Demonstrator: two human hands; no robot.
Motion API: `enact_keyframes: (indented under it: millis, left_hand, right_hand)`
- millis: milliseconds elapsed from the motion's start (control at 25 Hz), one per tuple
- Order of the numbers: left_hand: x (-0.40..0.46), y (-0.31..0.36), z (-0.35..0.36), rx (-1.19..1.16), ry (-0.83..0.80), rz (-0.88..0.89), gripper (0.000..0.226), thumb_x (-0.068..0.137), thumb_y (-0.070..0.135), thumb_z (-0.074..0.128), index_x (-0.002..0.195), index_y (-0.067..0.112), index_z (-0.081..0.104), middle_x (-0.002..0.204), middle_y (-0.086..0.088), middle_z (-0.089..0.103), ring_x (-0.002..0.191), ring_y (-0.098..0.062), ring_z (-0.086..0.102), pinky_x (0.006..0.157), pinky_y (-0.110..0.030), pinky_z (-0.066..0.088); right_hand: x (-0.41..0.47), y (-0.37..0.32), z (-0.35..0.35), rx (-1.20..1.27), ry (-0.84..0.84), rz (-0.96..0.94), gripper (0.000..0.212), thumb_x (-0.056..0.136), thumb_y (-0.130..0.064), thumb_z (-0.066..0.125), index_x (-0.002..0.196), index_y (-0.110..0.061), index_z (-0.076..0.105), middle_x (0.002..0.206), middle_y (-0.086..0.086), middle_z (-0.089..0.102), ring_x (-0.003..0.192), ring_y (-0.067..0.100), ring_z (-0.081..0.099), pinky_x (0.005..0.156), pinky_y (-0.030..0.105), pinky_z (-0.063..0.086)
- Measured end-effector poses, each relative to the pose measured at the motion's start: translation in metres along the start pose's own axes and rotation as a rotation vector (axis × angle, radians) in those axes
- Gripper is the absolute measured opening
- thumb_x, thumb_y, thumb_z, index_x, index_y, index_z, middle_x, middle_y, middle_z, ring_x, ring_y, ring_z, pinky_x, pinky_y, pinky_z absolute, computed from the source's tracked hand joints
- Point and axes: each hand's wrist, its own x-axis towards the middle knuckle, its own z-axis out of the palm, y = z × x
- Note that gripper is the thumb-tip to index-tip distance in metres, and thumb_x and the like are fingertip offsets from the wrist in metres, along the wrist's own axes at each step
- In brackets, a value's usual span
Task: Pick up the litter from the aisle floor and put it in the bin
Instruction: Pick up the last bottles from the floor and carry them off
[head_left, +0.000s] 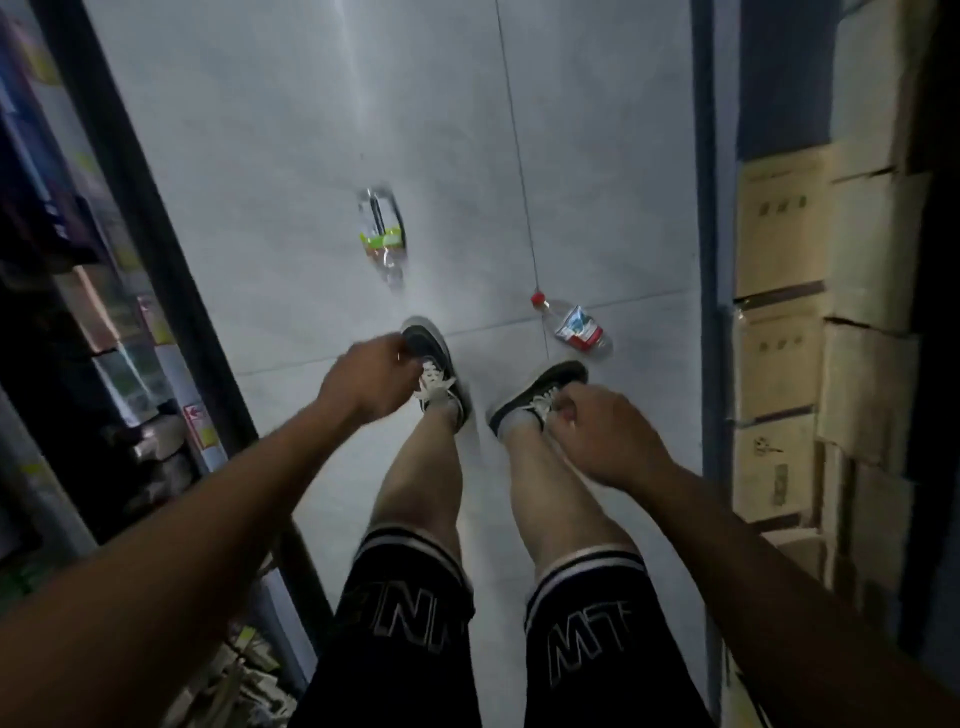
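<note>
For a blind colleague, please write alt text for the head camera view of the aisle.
Two plastic bottles lie on the grey tiled aisle floor ahead of a standing person: a green-labelled bottle and a red-capped bottle near the right shoe. The left hand and right hand hang loosely curled, holding nothing. Stocked shelves stand left, stacked cardboard boxes right.

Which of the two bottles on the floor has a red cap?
The bottle with the red-and-white label, near the right shoe; the green-labelled bottle shows no red cap.
</note>
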Motion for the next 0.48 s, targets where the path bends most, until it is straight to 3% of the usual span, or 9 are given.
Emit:
enact_keyframes:
  millis: [120,280,480]
  left_hand:
    - [0.108,0.003,0.067,0.007,0.034,-0.035,0.021,0.088,0.032,0.052,0.099,0.021,0.066,0.097,-0.004,0.069,0.092,-0.031,0.063,0.078,-0.037,0.052]
    - [0.231,0.013,0.169,0.015,-0.029,0.051,0.025,0.084,0.032,0.05,0.1,0.024,0.069,0.099,-0.002,0.07,0.092,-0.026,0.064,0.081,-0.037,0.054]
    - [0.337,0.01,0.254,0.085,-0.038,0.137,0.023,0.085,0.035,0.05,0.098,0.027,0.067,0.105,-0.005,0.072,0.095,-0.028,0.064,0.083,-0.036,0.052]
  right_hand:
    - [0.119,0.043,0.047,0.084,0.074,0.068,0.033,0.095,-0.03,0.06,0.125,-0.016,0.063,0.114,0.006,0.069,0.105,0.025,0.064,0.08,0.032,0.046]
    - [0.257,0.114,0.11,0.011,0.174,0.18,0.044,0.091,-0.027,0.061,0.131,-0.01,0.053,0.124,0.013,0.062,0.113,0.032,0.06,0.086,0.04,0.05]
    - [0.379,0.192,0.178,-0.263,0.297,0.214,0.101,0.073,-0.033,0.082,0.152,-0.002,0.028,0.15,0.024,0.039,0.136,0.041,0.04,0.114,0.049,0.035]
